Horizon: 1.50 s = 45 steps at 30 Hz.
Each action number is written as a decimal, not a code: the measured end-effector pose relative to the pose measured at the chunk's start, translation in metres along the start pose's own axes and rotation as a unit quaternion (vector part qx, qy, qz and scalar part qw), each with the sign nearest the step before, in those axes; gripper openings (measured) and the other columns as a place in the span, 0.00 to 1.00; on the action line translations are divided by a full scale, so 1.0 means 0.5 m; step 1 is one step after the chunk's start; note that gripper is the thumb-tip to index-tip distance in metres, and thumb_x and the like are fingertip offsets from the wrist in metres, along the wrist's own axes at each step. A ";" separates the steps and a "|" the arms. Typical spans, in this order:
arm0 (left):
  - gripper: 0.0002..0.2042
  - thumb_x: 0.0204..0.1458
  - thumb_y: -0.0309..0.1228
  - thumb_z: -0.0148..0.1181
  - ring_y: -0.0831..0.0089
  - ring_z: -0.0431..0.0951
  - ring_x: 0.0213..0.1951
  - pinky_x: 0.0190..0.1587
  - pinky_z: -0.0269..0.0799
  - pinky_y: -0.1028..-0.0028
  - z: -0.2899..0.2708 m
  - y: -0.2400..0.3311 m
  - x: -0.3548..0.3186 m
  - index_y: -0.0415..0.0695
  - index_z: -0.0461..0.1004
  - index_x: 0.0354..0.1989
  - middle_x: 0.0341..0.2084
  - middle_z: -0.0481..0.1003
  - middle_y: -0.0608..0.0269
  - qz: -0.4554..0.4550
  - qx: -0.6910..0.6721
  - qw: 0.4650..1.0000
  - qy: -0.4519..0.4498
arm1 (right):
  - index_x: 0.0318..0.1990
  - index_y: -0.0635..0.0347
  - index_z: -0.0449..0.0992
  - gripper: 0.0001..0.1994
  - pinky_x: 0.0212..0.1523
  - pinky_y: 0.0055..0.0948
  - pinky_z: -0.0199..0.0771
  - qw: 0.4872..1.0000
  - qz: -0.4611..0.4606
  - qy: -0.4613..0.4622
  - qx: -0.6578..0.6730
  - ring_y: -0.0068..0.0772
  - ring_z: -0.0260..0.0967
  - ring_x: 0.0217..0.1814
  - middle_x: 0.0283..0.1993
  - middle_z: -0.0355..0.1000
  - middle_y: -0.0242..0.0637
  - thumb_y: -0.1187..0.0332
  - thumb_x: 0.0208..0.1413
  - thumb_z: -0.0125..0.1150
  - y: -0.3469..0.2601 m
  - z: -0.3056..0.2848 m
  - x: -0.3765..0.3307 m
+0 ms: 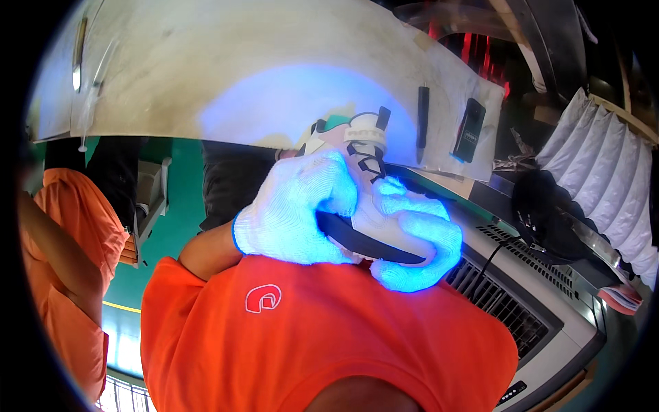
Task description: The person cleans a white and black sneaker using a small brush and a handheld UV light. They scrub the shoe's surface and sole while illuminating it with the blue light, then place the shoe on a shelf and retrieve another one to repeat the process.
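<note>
Against my chest, just off the table's near edge, I hold a sneaker (374,218) with a white upper, pale pink and teal patches, black laces and a dark strip along its lower side. My left hand (292,209), in a white knit glove, is closed round the side of the sneaker. On the toe end, the curled fingers of my gloved right hand (427,237) grip it from the other side. Blue light falls on both gloves and the sneaker. The palm sides and the underside of the sneaker are hidden.
The pale table (226,62) carries a slim black tool (423,123), a black flat case (469,130) and a wooden-handled tool (79,55). A co-worker in an orange shirt (79,226) is at left. At right are a grey grilled machine (549,302), a black cap (546,213) and a ribbed white duct (597,172).
</note>
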State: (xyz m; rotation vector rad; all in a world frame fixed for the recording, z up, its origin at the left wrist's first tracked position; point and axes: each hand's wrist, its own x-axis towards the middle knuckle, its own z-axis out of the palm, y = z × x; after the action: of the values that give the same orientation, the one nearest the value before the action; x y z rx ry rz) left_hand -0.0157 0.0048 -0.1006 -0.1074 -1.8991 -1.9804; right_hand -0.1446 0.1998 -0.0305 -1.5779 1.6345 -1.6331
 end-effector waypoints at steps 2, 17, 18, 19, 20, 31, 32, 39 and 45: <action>0.24 0.34 0.37 0.89 0.56 0.80 0.32 0.33 0.76 0.62 0.006 0.004 0.016 0.47 0.76 0.33 0.32 0.75 0.59 -0.038 0.009 0.999 -0.034 | 0.61 0.78 0.71 0.33 0.59 0.68 0.83 0.997 -0.002 0.068 0.021 0.66 0.82 0.56 0.56 0.75 0.68 0.71 0.48 0.77 0.022 0.004 -0.031; 0.29 0.43 0.50 0.88 0.55 0.78 0.33 0.36 0.76 0.61 0.112 -0.028 0.162 0.45 0.73 0.35 0.31 0.75 0.57 -0.040 0.457 0.866 -0.198 | 0.64 0.60 0.82 0.39 0.62 0.40 0.85 0.981 0.113 0.093 -0.126 0.51 0.84 0.62 0.62 0.84 0.49 0.54 0.44 0.90 0.230 -0.070 -0.173; 0.29 0.43 0.52 0.87 0.56 0.78 0.33 0.37 0.76 0.62 0.116 -0.025 0.170 0.45 0.74 0.36 0.31 0.75 0.58 -0.023 0.465 0.861 -0.204 | 0.64 0.60 0.82 0.38 0.61 0.40 0.85 0.982 0.111 0.089 -0.126 0.50 0.85 0.61 0.60 0.84 0.48 0.54 0.45 0.89 0.235 -0.075 -0.176; 0.30 0.44 0.54 0.87 0.58 0.78 0.32 0.37 0.77 0.63 0.118 -0.019 0.176 0.44 0.74 0.36 0.31 0.75 0.58 -0.004 0.475 0.856 -0.202 | 0.64 0.59 0.83 0.37 0.60 0.40 0.86 0.984 0.102 0.077 -0.126 0.49 0.85 0.60 0.59 0.85 0.46 0.55 0.46 0.89 0.237 -0.083 -0.166; 0.30 0.43 0.53 0.87 0.58 0.79 0.33 0.38 0.77 0.63 0.120 -0.010 0.173 0.45 0.74 0.37 0.32 0.75 0.58 -0.003 0.487 0.851 -0.195 | 0.63 0.59 0.84 0.36 0.58 0.39 0.86 0.988 0.078 0.101 -0.085 0.47 0.86 0.58 0.60 0.85 0.46 0.55 0.46 0.89 0.248 -0.076 -0.170; 0.26 0.37 0.41 0.84 0.49 0.82 0.44 0.45 0.78 0.54 0.056 0.048 0.107 0.44 0.77 0.41 0.40 0.78 0.55 -0.059 0.650 0.727 -0.212 | 0.62 0.67 0.84 0.34 0.59 0.38 0.86 0.981 0.116 0.130 -0.089 0.44 0.86 0.57 0.61 0.84 0.51 0.63 0.47 0.89 0.226 -0.062 -0.175; 0.25 0.38 0.41 0.84 0.49 0.81 0.44 0.45 0.77 0.54 0.060 0.039 0.111 0.44 0.76 0.39 0.39 0.78 0.55 0.001 0.638 0.739 -0.216 | 0.62 0.68 0.84 0.34 0.59 0.37 0.86 0.981 0.111 0.135 -0.088 0.43 0.86 0.58 0.61 0.84 0.51 0.64 0.48 0.89 0.229 -0.061 -0.176; 0.22 0.37 0.40 0.85 0.53 0.79 0.37 0.39 0.74 0.56 0.069 0.018 0.145 0.46 0.74 0.30 0.34 0.76 0.56 -0.054 0.540 0.818 -0.191 | 0.63 0.70 0.83 0.34 0.57 0.37 0.86 0.982 0.071 0.124 -0.121 0.44 0.86 0.57 0.61 0.84 0.54 0.66 0.49 0.88 0.226 -0.070 -0.165; 0.25 0.39 0.46 0.86 0.54 0.79 0.38 0.39 0.74 0.56 0.055 0.013 0.151 0.46 0.73 0.29 0.36 0.76 0.56 -0.105 0.522 0.822 -0.202 | 0.64 0.69 0.82 0.32 0.39 0.32 0.88 0.979 0.173 0.105 -0.017 0.38 0.88 0.41 0.62 0.83 0.49 0.73 0.49 0.85 0.211 -0.063 -0.164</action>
State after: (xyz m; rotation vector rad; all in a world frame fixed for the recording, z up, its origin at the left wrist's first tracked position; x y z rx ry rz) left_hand -0.0887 0.0145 -0.0681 -0.0006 -3.1067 -0.7696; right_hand -0.1911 0.2538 -0.1479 -1.0824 1.9245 -1.6297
